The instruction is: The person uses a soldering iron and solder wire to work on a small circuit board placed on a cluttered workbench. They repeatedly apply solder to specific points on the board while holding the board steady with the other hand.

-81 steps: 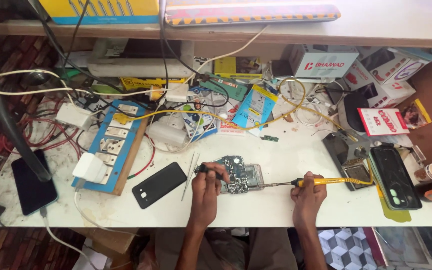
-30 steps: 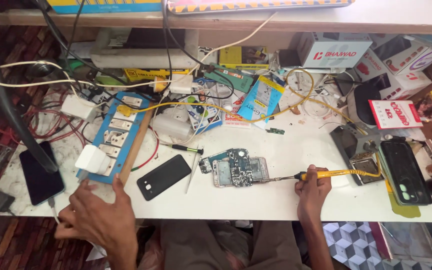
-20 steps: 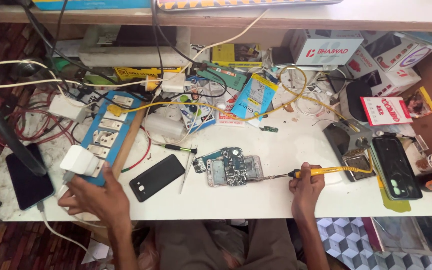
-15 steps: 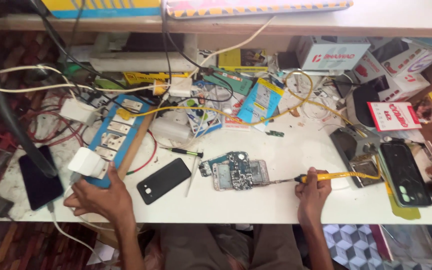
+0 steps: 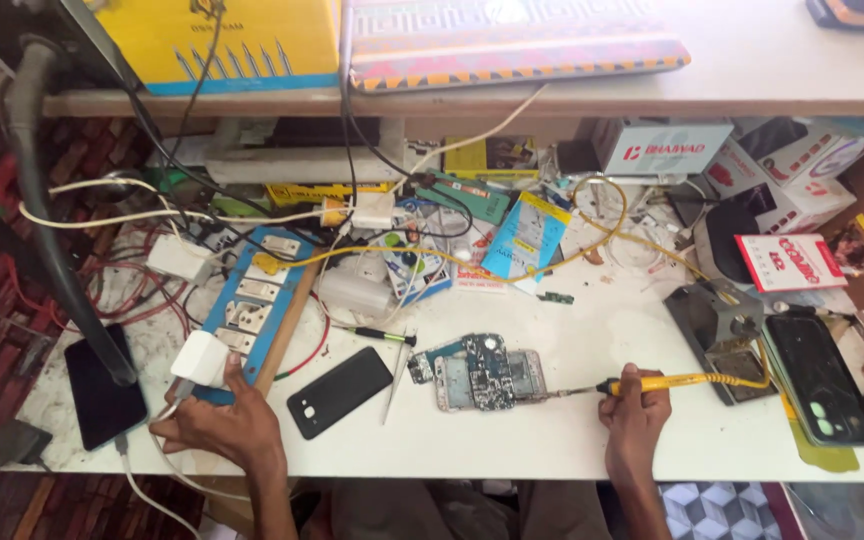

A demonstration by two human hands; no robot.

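Presently, right hand (image 5: 634, 420) closed on the yellow-handled soldering iron (image 5: 667, 381), tip at the bare, likely fragile phone circuit board (image 5: 480, 370) mid-counter (image 5: 552, 440), best held by its edges; left hand (image 5: 220, 428) half-curled, fingers (image 5: 235, 370) touching the white plug adapter (image 5: 200, 357).

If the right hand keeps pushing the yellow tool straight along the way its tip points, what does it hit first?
Probably the opened phone circuit board: the right hand holds the yellow soldering iron pointing left, its tip at or just short of the board's right edge.
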